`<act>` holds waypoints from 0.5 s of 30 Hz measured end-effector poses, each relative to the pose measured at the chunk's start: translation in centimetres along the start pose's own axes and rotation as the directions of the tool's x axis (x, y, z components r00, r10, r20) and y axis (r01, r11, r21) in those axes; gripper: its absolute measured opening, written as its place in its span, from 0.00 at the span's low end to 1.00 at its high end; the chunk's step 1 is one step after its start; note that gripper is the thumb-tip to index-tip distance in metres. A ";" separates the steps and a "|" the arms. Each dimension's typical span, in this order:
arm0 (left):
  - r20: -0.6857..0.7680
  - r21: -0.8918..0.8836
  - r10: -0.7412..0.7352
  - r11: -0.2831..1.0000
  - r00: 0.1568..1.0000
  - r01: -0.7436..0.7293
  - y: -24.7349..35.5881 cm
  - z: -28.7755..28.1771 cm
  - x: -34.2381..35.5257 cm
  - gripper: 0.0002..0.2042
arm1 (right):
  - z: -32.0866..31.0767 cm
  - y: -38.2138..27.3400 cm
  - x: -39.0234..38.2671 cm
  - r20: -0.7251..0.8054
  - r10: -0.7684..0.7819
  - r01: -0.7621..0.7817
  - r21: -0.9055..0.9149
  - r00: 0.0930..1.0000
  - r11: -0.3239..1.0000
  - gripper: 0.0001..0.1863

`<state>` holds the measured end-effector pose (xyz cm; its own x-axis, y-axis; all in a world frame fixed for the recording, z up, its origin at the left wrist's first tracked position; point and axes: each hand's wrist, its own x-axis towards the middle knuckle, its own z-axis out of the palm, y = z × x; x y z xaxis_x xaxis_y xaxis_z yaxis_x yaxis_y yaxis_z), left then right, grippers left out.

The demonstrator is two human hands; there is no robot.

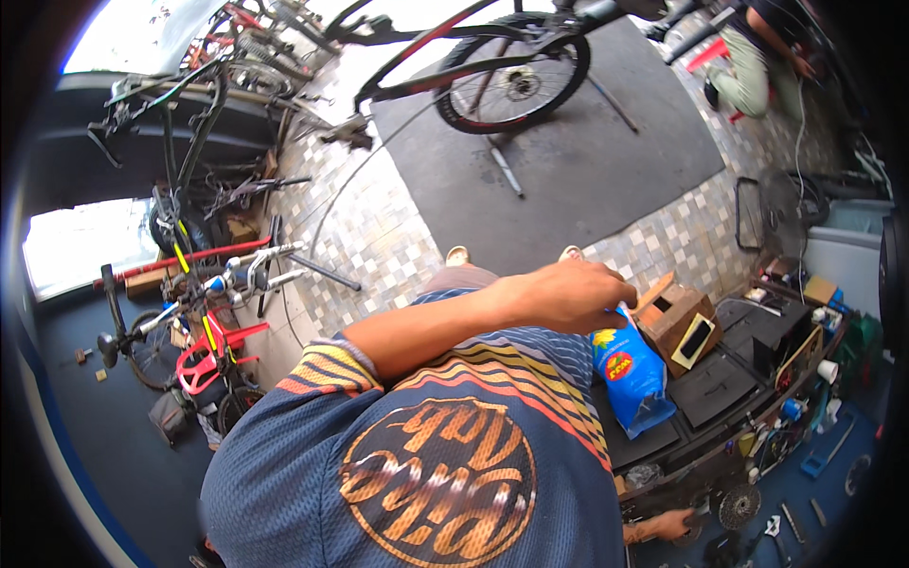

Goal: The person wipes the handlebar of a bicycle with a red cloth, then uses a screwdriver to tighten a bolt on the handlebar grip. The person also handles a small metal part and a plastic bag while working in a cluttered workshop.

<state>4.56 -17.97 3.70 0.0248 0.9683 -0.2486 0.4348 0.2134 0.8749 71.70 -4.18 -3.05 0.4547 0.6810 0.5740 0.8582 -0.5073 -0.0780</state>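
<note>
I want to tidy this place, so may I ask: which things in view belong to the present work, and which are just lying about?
Seemingly in use:
blue packet, at the left hand
perhaps the toothed disc, near the right hand

Apparently lying about:
cardboard box
dark phone-like object
red plastic chair

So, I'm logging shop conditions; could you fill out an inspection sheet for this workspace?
Surface: dark bench top, crowded toward its far end.
Job's things: blue bag on the bench.
Clutter: open cardboard box beside the bag; dark phone-like object at the box.
Hands: left hand at the bag's top, exact grip unclear; right hand near a toothed disc, hold unclear.
Cables: white cable near a co-worker.
Surroundings: bicycle wheel above a grey floor mat.
</note>
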 end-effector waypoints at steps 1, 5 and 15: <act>0.009 -0.014 0.030 0.999 1.000 -0.029 -0.8 0.5 -0.9 0.19 | -1.9 -5.4 -2.1 0.203 0.001 -0.043 0.205 0.979 0.978 0.34; -0.161 -0.111 0.056 0.991 0.985 -0.075 -3.7 2.3 -5.9 0.28 | -12.6 -28.4 -19.4 0.558 -0.408 -0.279 0.776 0.722 0.566 0.32; -0.404 -0.759 -0.304 0.638 0.863 -0.131 -6.9 -5.3 -33.4 0.28 | -41.6 -46.0 -44.6 -0.257 -0.966 -0.680 0.709 -0.003 -0.187 0.18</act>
<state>-3.99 -51.12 8.20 -0.4747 0.8229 -0.3123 -0.4086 0.1082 0.9063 2.05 -33.19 8.81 -0.8918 0.3527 0.2834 -0.3008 0.0055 -0.9537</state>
